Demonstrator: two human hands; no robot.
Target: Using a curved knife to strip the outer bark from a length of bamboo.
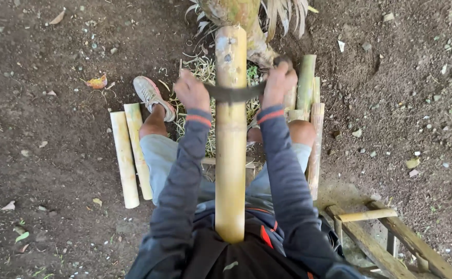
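On bamboo pole [230,155], two hands [192,91]

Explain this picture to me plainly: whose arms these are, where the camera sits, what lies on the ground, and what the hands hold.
The camera sits on a person's head and looks down at their own arms. A long bamboo pole runs out from their body, between their knees. The left hand and right hand each grip one end of a dark curved blade laid across the pole. On the dirt ground lie two cut bamboo pieces at the left, more bamboo pieces at the right, and a wooden frame at the lower right.
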